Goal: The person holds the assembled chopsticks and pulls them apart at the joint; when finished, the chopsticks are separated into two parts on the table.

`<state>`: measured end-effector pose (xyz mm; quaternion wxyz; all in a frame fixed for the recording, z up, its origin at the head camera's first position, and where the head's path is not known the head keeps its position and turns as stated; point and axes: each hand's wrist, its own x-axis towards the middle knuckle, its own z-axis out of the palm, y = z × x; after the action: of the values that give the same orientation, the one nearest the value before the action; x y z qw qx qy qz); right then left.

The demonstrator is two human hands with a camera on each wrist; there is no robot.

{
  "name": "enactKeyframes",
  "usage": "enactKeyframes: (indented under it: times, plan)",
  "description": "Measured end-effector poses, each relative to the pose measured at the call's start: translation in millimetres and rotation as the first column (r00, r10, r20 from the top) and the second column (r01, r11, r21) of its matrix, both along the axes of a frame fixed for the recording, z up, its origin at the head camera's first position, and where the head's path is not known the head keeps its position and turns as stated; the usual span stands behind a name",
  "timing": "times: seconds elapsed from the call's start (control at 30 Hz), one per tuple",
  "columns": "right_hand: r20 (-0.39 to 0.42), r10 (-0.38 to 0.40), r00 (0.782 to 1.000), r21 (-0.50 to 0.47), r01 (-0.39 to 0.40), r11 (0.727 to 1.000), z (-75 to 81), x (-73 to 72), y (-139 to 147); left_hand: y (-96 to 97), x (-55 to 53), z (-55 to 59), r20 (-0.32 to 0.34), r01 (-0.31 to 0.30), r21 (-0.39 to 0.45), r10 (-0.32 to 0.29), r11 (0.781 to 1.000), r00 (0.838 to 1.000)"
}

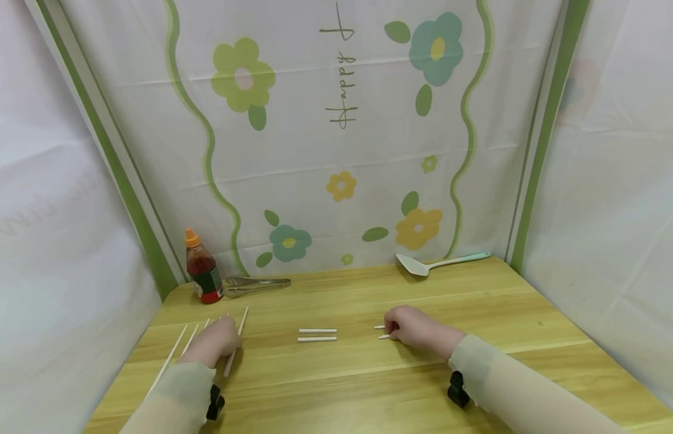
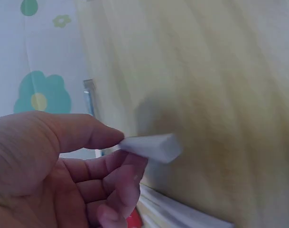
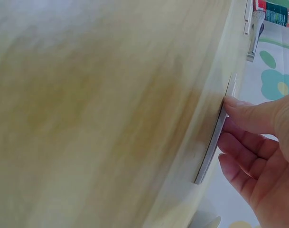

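At the left of the table, my left hand point(image 1: 219, 339) pinches a long pale stick point(image 1: 231, 363) between thumb and fingers. Its square end point(image 2: 165, 148) juts toward the camera in the left wrist view. Several similar long sticks point(image 1: 170, 357) lie side by side to the left, partly hidden by the hand. My right hand point(image 1: 414, 328) is at two short pale sticks point(image 1: 384, 337), whose left ends stick out from under it. In the right wrist view, thumb and fingers pinch one short stick point(image 3: 211, 148) at the tabletop.
Two more short sticks point(image 1: 317, 339) lie parallel mid-table. At the back left stand a red sauce bottle point(image 1: 204, 271) with an orange cap and, beside it, metal tongs point(image 1: 260, 283). A white spatula point(image 1: 417, 265) with a mint handle end lies at the back right. Printed cloth walls point(image 1: 293, 138) surround the table.
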<state>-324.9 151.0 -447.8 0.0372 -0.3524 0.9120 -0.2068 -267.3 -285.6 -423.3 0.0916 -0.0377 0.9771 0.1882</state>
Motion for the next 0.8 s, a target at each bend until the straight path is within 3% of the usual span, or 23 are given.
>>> enactKeyframes:
  times: [0.13, 0.3, 0.4, 0.53, 0.6, 0.67, 0.73, 0.8]
  plan:
    - [0.011, -0.003, 1.0, 0.0, 0.003, 1.0, -0.7, -0.6, -1, 8.6, -0.6, 12.0, -0.062, 0.018, 0.042, -0.016, 0.999, 0.998]
    - [0.002, -0.001, 1.0, 0.002, 0.001, 1.0, 2.8, 0.5, -2, 39.0, -4.9, 28.1, -0.14, 0.099, 0.201, -0.071, 0.975, 0.988]
    - [-0.028, 0.01, 1.0, -0.004, -0.01, 1.0, 8.4, 2.7, -7, 62.7, -5.8, 33.4, -0.161, 0.177, 0.346, -0.127, 0.921, 0.979]
    - [-0.176, 0.056, 0.983, -0.062, -0.067, 0.996, 30.3, 13.8, -29, 91.4, -3.6, 37.3, -0.181, 0.296, 0.465, -0.238, 0.835, 0.954]
    - [-0.303, 0.101, 0.948, -0.1, -0.137, 0.986, 43.6, 21.0, -44, 104.7, -3.5, 37.9, -0.194, 0.355, 0.478, -0.298, 0.803, 0.935]
    - [-0.419, 0.144, 0.896, -0.103, -0.204, 0.973, 54.5, 28.5, -57, 118.2, -2.6, 39.6, -0.198, 0.401, 0.482, -0.348, 0.779, 0.916]
    - [-0.51, 0.183, 0.84, -0.073, -0.255, 0.964, 57.3, 31.9, -66, 130.2, -1.1, 40.4, -0.206, 0.444, 0.482, -0.395, 0.755, 0.895]
    - [-0.554, 0.209, 0.806, -0.031, -0.271, 0.962, 54.2, 33.6, -69, 140.1, 0.9, 40.5, -0.208, 0.479, 0.466, -0.434, 0.744, 0.876]
